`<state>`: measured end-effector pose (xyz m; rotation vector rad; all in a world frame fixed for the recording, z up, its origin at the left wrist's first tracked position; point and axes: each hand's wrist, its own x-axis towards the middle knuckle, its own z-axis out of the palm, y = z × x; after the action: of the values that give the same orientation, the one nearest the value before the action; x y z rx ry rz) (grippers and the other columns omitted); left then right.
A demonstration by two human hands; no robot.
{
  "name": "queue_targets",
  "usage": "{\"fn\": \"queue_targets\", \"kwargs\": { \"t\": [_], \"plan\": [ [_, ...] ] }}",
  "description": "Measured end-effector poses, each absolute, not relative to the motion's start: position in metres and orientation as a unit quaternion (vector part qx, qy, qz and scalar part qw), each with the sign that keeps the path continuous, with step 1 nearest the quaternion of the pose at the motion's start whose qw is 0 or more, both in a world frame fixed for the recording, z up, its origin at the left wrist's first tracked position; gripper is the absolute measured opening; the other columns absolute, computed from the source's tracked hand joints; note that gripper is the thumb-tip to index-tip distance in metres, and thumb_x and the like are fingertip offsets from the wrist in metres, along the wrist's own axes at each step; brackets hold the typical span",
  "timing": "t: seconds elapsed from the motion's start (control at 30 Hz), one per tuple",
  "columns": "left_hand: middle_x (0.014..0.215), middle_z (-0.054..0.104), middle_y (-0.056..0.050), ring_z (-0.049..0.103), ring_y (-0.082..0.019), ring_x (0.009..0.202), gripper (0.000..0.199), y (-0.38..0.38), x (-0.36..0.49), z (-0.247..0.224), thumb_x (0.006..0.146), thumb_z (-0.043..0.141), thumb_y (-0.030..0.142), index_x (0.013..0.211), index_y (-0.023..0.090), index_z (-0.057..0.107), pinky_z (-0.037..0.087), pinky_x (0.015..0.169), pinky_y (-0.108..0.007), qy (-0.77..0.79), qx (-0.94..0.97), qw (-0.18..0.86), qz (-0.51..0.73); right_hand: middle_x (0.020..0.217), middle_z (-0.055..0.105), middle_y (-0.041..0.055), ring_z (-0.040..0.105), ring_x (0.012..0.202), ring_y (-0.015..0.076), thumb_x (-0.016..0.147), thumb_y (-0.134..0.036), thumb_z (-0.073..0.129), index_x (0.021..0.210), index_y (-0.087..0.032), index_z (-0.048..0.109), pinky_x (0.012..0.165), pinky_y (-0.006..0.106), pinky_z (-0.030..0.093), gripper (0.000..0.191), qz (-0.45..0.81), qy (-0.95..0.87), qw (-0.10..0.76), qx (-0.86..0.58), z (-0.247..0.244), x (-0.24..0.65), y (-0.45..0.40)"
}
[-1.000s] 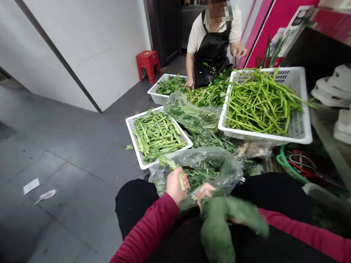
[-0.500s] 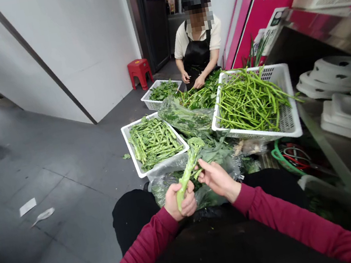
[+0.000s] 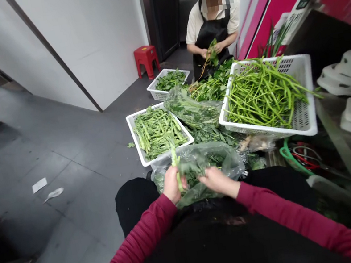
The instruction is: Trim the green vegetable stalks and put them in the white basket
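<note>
Head view: pale green vegetable stalk (image 3: 177,167) stands upright in the left hand (image 3: 173,183), fingers curled tight around its lower end, over the clear plastic bag of leafy greens (image 3: 208,162) at the person's knees. Right hand (image 3: 217,180) rests on the bag's contents, fingers loosely bent; whether it pinches a leaf cannot be told. Stalk base hidden in the fist. Just beyond: white plastic basket of trimmed stalks (image 3: 158,131); to the right, larger white basket of long green stems (image 3: 267,95). Opposite, a co-worker in a black apron (image 3: 210,39) holds greens.
</note>
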<state>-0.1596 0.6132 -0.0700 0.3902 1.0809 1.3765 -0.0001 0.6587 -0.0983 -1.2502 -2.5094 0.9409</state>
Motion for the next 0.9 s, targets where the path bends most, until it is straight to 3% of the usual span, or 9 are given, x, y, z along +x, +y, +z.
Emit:
{"fn": "queue_targets", "kwargs": {
  "t": [0.07,0.17,0.33,0.43,0.53,0.6,0.67,0.77,0.9],
  "plan": [
    [0.038,0.04,0.009,0.034,-0.006,0.027,0.02,0.612,-0.169,-0.068,0.071,0.05,0.035,0.071,0.018,0.038,0.024,0.032,-0.018,0.468,0.195,0.597,0.622,0.087,0.063,0.0154,0.06,0.087,0.0232,0.071,-0.01,0.053,0.074,-0.01,0.064,0.078,0.029,0.043,0.012,0.28,-0.842,-0.007,-0.46,-0.112,0.007,0.681],
    [0.037,0.04,0.009,0.035,-0.007,0.027,0.02,0.609,-0.178,-0.068,0.072,0.048,0.035,0.073,0.019,0.037,0.024,0.032,-0.018,0.47,0.224,0.587,0.62,0.091,0.06,0.0205,0.06,0.087,0.0276,0.069,-0.001,0.049,0.079,-0.007,0.063,0.079,0.036,0.042,0.018,0.261,-0.832,-0.063,-0.485,-0.134,0.019,0.712],
    [0.036,0.042,0.009,0.034,-0.006,0.026,0.022,0.605,-0.17,-0.078,0.073,0.048,0.037,0.073,0.018,0.038,0.023,0.032,-0.018,0.509,0.291,0.596,0.548,0.111,0.049,0.0259,0.058,0.09,0.0284,0.072,-0.001,0.044,0.114,-0.005,0.049,0.078,0.041,0.04,0.042,0.235,-0.811,-0.063,-0.532,-0.149,0.032,0.736],
    [0.037,0.042,0.009,0.034,-0.006,0.027,0.019,0.604,-0.163,-0.083,0.074,0.047,0.035,0.073,0.017,0.039,0.024,0.032,-0.017,0.541,0.356,0.587,0.486,0.104,0.055,0.0179,0.058,0.088,0.0235,0.072,-0.012,0.055,0.111,-0.01,0.051,0.078,0.034,0.041,0.039,0.252,-0.806,-0.04,-0.535,-0.139,0.029,0.734],
    [0.04,0.039,0.01,0.035,-0.005,0.031,0.014,0.604,-0.157,-0.083,0.073,0.047,0.03,0.075,0.017,0.042,0.026,0.035,-0.017,0.571,0.416,0.566,0.425,0.085,0.06,0.0051,0.058,0.065,0.0133,0.083,-0.034,0.042,0.105,-0.018,0.051,0.06,0.025,0.044,0.028,0.367,-0.773,0.057,-0.515,-0.116,0.013,0.721],
    [0.044,0.04,0.009,0.037,-0.005,0.037,0.011,0.605,-0.153,-0.081,0.071,0.048,0.026,0.075,0.016,0.045,0.028,0.039,-0.018,0.584,0.47,0.534,0.391,0.072,0.059,0.0001,0.05,0.048,0.0096,0.085,-0.043,0.034,0.1,-0.02,0.05,0.045,0.022,0.039,0.032,0.508,-0.693,0.196,-0.473,-0.095,-0.001,0.711],
    [0.05,0.041,0.007,0.04,-0.006,0.045,0.009,0.604,-0.15,-0.078,0.068,0.05,0.022,0.072,0.015,0.048,0.029,0.045,-0.018,0.586,0.535,0.479,0.375,0.056,0.052,-0.004,0.043,0.04,0.008,0.082,-0.047,0.04,0.084,-0.019,0.05,0.038,0.02,0.032,0.03,0.602,-0.593,0.322,-0.427,-0.076,-0.011,0.702],
    [0.053,0.042,0.006,0.041,-0.007,0.05,0.009,0.601,-0.147,-0.076,0.068,0.05,0.022,0.071,0.014,0.049,0.03,0.048,-0.019,0.572,0.572,0.46,0.366,0.047,0.045,-0.0063,0.04,0.039,0.007,0.076,-0.044,0.052,0.069,-0.019,0.047,0.039,0.019,0.031,0.028,0.644,-0.511,0.402,-0.404,-0.055,-0.018,0.693],
    [0.046,0.039,0.008,0.038,-0.007,0.036,0.015,0.596,-0.145,-0.076,0.072,0.047,0.028,0.079,0.015,0.046,0.03,0.038,-0.019,0.555,0.499,0.56,0.361,0.055,0.05,-0.004,0.045,0.048,0.0075,0.073,-0.04,0.057,0.071,-0.017,0.05,0.047,0.02,0.038,0.024,0.7,-0.41,0.447,-0.377,-0.046,-0.021,0.682]
  ]
}}
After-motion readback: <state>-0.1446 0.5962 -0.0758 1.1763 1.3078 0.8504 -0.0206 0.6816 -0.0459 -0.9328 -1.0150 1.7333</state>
